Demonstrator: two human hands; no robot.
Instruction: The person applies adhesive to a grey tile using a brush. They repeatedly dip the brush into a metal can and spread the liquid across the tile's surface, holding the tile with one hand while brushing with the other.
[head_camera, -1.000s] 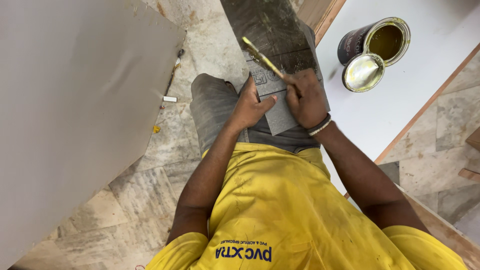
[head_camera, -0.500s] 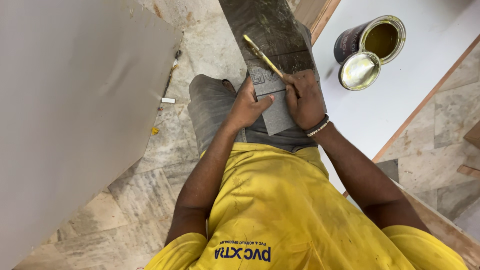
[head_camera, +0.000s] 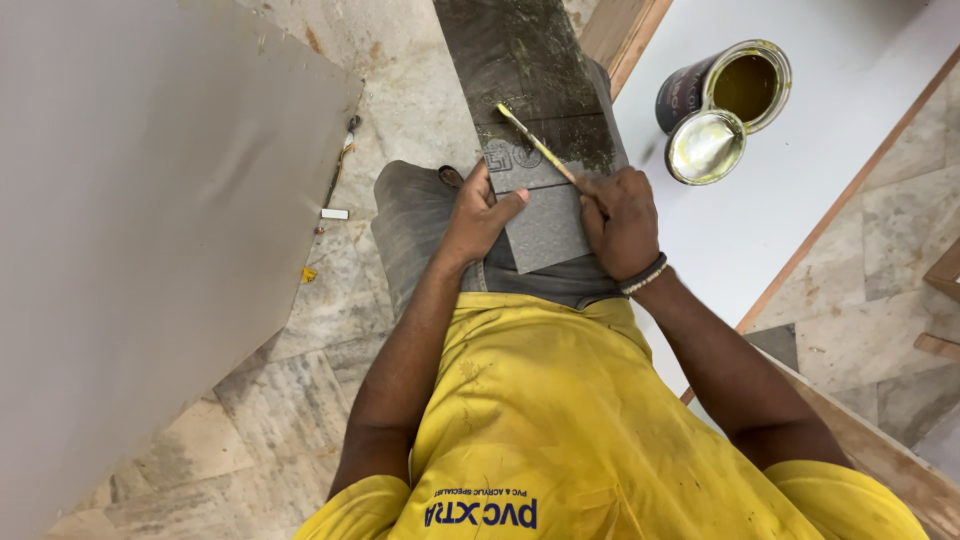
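Your left hand (head_camera: 478, 215) lies spread, pressing the near end of the grey strip (head_camera: 540, 215) flat across your lap, while your right hand (head_camera: 620, 220) pinches the thin brush (head_camera: 535, 143), its tip on the strip just beyond. The far stretch looks dark and already coated; the pale near part seems left to do, with the open can (head_camera: 725, 90) and its lid (head_camera: 705, 147) to the right on the white board (head_camera: 800, 200).

Open tin (head_camera: 738, 88) with lid (head_camera: 705, 147) on white board (head_camera: 800, 190); marble floor (head_camera: 300, 420).
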